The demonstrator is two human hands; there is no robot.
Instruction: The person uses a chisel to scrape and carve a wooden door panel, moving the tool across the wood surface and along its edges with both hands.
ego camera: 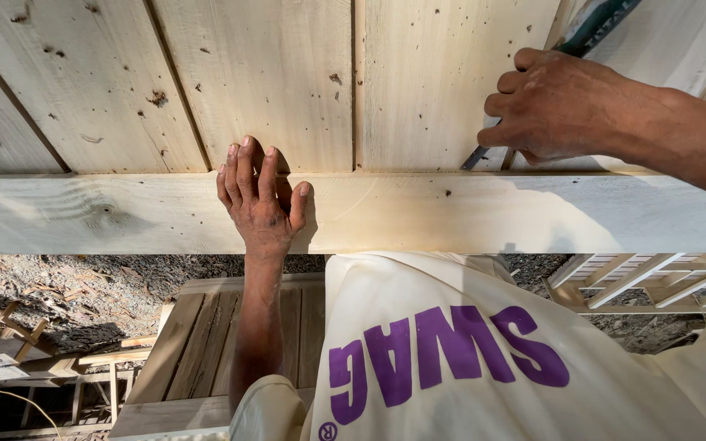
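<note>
left hand (259,200) lies flat, fingers together, on the cross board (451,214); right hand (553,106) fingers clamp a dark tool (477,157).

No pkgs, labels, signs or screens.

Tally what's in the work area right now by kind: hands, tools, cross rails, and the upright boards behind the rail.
Hands: 2, left hand flat on the rail, right hand gripping the tool
Tools: 1, a dark-handled tool, tip at a board seam
Cross rails: 1, rail
Upright boards: 5 at least partly in view, e.g. board
Total: 9
</note>
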